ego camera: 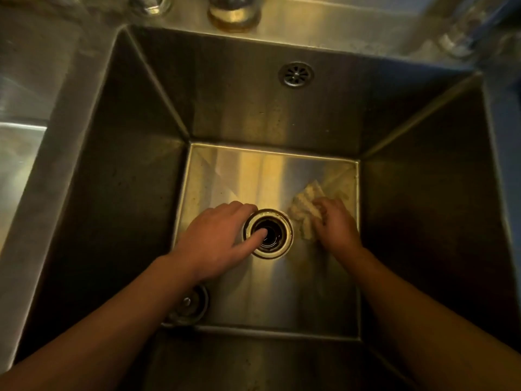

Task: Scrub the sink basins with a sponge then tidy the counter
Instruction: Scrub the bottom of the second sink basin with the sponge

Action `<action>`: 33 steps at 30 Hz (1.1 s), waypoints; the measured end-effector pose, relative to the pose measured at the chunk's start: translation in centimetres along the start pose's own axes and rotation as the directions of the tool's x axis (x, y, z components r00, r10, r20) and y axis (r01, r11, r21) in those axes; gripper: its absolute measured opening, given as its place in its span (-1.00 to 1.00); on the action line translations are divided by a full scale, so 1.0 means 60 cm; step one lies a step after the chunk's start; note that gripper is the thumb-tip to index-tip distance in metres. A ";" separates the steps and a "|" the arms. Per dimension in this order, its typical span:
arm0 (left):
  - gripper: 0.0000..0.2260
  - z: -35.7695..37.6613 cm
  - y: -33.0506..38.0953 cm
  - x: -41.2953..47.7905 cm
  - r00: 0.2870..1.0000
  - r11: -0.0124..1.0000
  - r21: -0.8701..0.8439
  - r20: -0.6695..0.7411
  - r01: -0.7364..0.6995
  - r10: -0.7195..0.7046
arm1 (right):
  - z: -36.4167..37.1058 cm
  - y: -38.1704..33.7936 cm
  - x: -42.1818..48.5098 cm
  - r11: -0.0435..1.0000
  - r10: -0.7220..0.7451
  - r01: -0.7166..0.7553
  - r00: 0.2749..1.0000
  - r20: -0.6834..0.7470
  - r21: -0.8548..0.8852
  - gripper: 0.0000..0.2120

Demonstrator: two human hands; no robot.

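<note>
I look straight down into a deep steel sink basin (270,170). My right hand (337,224) presses a pale, blurred sponge (304,203) against the basin floor, right of the open drain hole (267,234). My left hand (217,238) lies flat at the drain's left edge, fingers spread, with the thumb reaching over the opening. It holds nothing. Both forearms come in from the bottom of the view.
A metal drain strainer (190,306) lies on the basin floor at the front left, partly under my left forearm. An overflow grille (296,74) sits on the back wall. A faucet base (234,14) stands on the back ledge. A second basin (17,153) lies to the left.
</note>
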State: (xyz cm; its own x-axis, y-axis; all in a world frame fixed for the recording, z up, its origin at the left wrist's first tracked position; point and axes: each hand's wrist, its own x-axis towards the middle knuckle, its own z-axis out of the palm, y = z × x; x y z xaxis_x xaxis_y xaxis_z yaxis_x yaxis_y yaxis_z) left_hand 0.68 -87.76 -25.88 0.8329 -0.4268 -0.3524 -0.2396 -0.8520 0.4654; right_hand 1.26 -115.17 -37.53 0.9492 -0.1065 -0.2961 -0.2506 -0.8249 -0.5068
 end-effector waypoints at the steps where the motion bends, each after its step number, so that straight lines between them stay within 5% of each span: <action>1: -0.44 0.003 -0.001 0.001 1.000 1.000 -0.005 0.010 0.001 -0.001 | 0.012 0.004 -0.010 1.000 0.018 -0.018 1.000 0.005 -0.002 -0.63; 5: -0.40 0.017 -0.016 -0.016 0.999 0.999 -0.038 0.039 0.028 -0.027 | 0.037 -0.013 -0.030 0.999 0.034 -0.034 0.999 -0.036 0.003 -0.59; 11: -0.45 0.040 -0.014 -0.028 0.997 0.991 -0.107 0.043 0.074 -0.070 | 0.071 -0.048 -0.064 0.999 -0.046 0.047 0.991 0.123 -0.005 -0.56; 24: -0.42 0.034 -0.026 -0.002 0.996 0.984 -0.162 -0.043 0.076 -0.084 | -0.009 -0.013 0.055 0.999 0.018 -0.003 0.940 -0.342 0.044 -0.63; 33: -0.44 0.037 -0.029 0.007 0.996 0.985 -0.159 -0.046 0.065 -0.073 | 0.009 0.014 0.087 0.992 0.111 -0.123 0.943 -0.315 -0.016 -0.61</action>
State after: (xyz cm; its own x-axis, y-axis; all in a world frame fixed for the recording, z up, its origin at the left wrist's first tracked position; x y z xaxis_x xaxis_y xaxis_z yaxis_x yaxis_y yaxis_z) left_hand 0.31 -87.13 -28.62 0.8702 -0.3490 -0.3477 -0.1029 -0.8190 0.5645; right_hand 5.90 -116.11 -39.94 0.9267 -0.3669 -0.0809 -0.3620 -0.8144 -0.4535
